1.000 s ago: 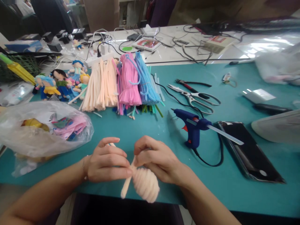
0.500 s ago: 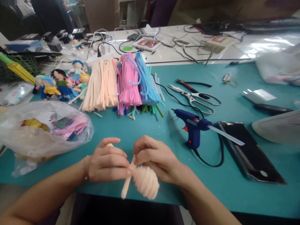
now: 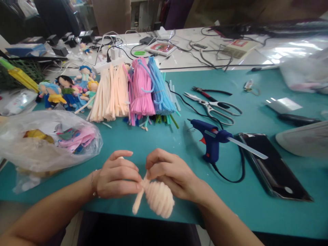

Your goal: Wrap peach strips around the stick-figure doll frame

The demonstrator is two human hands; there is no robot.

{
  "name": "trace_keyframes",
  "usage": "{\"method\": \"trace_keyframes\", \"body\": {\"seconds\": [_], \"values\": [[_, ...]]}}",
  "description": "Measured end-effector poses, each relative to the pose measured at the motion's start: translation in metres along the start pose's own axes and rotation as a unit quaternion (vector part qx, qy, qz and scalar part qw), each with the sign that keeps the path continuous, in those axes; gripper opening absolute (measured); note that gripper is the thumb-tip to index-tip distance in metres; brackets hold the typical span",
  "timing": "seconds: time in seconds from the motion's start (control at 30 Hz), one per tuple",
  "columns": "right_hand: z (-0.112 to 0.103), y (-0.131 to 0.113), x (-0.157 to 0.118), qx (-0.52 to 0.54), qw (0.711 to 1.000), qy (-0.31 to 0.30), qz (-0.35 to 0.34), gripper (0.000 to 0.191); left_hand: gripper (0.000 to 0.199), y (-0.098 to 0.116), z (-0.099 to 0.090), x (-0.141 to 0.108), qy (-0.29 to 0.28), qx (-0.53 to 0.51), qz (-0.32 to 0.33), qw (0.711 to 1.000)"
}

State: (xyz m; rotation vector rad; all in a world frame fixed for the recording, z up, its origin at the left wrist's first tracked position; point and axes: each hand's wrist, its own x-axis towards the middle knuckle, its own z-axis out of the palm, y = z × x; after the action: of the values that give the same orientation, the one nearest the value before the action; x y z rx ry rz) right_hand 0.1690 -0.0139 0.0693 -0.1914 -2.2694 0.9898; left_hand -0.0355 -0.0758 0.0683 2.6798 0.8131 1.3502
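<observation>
The left grip [image 3: 118, 179] and right grip [image 3: 170, 171] pinch the crossing stems [image 3: 145, 185] of a cream coiled piece [image 3: 160, 200] held over the near edge of the surface [image 3: 164, 138], its rounded body apparently wound already but a stem end [image 3: 137, 204] left loose, with the glue gun [image 3: 211, 138] lying right and fuzzy-stem bundles [image 3: 142, 90] far.

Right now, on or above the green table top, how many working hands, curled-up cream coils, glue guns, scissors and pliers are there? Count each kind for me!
Hands: 2, the left hand and the right hand
Cream coil: 1
Glue gun: 1
Scissors: 1 pair
Pliers: 1 pair
Total: 6
</observation>
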Motion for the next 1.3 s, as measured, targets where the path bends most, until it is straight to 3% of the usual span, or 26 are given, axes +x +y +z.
{"method": "trace_keyframes", "body": {"seconds": [0.43, 0.53, 0.63, 0.77, 0.93, 1.07, 1.17, 1.3], "values": [[0.001, -0.001, 0.0, 0.019, 1.0, -0.006, 0.013, 0.023, 0.01, 0.0, 0.005, 0.001, 0.014, 0.013, -0.001, 1.0], [0.002, -0.001, 0.001, 0.035, 0.999, 0.005, 0.03, 0.021, 0.006, -0.002, 0.012, 0.0, 0.049, -0.024, -0.034, 0.998], [0.004, 0.001, 0.002, 0.055, 0.995, 0.033, 0.071, 0.016, 0.003, -0.003, 0.021, -0.003, 0.089, -0.088, -0.11, 0.986], [0.011, 0.006, 0.004, 0.079, 0.983, 0.08, 0.144, 0.016, 0.006, -0.004, 0.03, -0.007, 0.133, -0.165, -0.252, 0.944], [0.02, 0.01, 0.007, 0.115, 0.952, 0.115, 0.261, 0.016, 0.007, -0.003, 0.034, -0.007, 0.139, -0.262, -0.443, 0.846], [0.025, 0.013, 0.007, 0.081, 0.936, 0.115, 0.323, 0.014, 0.009, -0.006, 0.036, -0.005, 0.169, -0.29, -0.527, 0.781], [0.025, 0.014, 0.006, -0.001, 0.937, 0.12, 0.329, 0.013, 0.009, -0.01, 0.038, -0.004, 0.186, -0.279, -0.555, 0.761], [0.024, 0.014, 0.005, -0.098, 0.944, 0.127, 0.288, 0.014, 0.008, -0.015, 0.039, -0.005, 0.184, -0.258, -0.564, 0.762]]}}
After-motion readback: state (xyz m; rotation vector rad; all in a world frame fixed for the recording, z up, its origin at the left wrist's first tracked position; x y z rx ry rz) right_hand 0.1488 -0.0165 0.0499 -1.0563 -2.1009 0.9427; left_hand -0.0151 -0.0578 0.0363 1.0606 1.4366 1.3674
